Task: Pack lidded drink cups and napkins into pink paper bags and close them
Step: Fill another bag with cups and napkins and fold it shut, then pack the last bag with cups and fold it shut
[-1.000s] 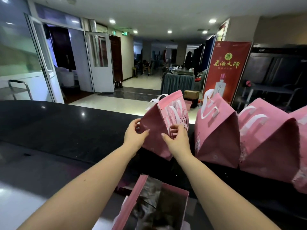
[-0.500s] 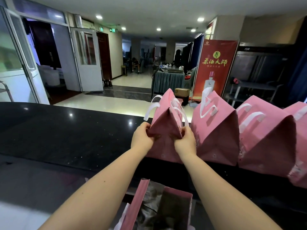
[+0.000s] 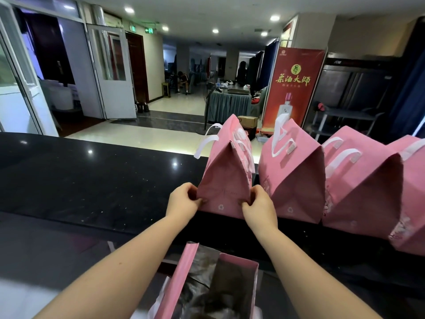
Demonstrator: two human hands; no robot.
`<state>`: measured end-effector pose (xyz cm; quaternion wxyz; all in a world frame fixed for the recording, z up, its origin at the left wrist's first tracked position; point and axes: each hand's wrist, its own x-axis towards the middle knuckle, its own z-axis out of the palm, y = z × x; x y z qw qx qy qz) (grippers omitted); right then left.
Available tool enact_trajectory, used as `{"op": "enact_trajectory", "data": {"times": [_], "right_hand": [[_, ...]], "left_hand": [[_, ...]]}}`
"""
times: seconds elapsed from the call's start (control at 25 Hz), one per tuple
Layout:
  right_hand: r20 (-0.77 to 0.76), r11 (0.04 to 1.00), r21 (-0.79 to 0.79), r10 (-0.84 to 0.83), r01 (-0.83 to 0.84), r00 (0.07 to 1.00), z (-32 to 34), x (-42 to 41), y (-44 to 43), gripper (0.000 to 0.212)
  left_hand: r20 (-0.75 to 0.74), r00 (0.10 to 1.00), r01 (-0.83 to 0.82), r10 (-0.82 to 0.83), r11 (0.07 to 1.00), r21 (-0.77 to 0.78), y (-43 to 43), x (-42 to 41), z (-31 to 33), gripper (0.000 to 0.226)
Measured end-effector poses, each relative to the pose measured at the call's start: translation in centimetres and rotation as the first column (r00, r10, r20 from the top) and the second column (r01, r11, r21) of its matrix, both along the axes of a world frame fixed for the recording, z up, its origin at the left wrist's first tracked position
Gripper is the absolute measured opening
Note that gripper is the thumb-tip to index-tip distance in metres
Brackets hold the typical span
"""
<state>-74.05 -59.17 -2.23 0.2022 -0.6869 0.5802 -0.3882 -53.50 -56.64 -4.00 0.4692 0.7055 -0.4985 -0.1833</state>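
Four closed pink bags stand in a row on the black surface point(image 3: 92, 180), running from the centre of the frame to its right edge. Your hands hold the leftmost bag point(image 3: 224, 178) by its lower side folds: the left hand point(image 3: 184, 202) pinches the left edge, the right hand point(image 3: 258, 207) pinches the right edge. Just beside it stand the second bag point(image 3: 294, 180), third bag point(image 3: 358, 194) and fourth bag point(image 3: 412, 199). At bottom centre an open pink bag point(image 3: 239, 272) stands nearer you, its contents too dark to tell.
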Motion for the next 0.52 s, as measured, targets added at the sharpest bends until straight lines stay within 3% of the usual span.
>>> {"op": "enact_trajectory", "data": {"times": [0.12,0.32,0.4,0.52], "right_hand": [[-0.072,0.999,-0.038,-0.007,0.004,0.997,-0.5,-0.2,0.6,0.013],[0.084,0.992,-0.067,-0.105,0.11,0.991,-0.2,-0.5,1.1,0.023],[0.076,0.988,-0.098,-0.112,0.119,0.991,-0.4,-1.2,2.2,0.024],[-0.003,0.98,-0.193,-0.055,0.053,0.998,1.0,-1.7,3.9,0.025]], "left_hand": [[0.047,0.999,-0.016,0.014,0.999,0.05,0.5,0.6,0.0,0.022],[0.068,0.998,0.002,-0.006,0.998,0.064,-0.4,-1.3,1.7,0.017],[0.068,0.996,0.049,-0.054,0.996,0.075,0.5,-1.4,1.7,0.016],[0.204,0.975,0.091,-0.092,0.996,0.013,2.2,-1.1,3.5,0.018]]}}
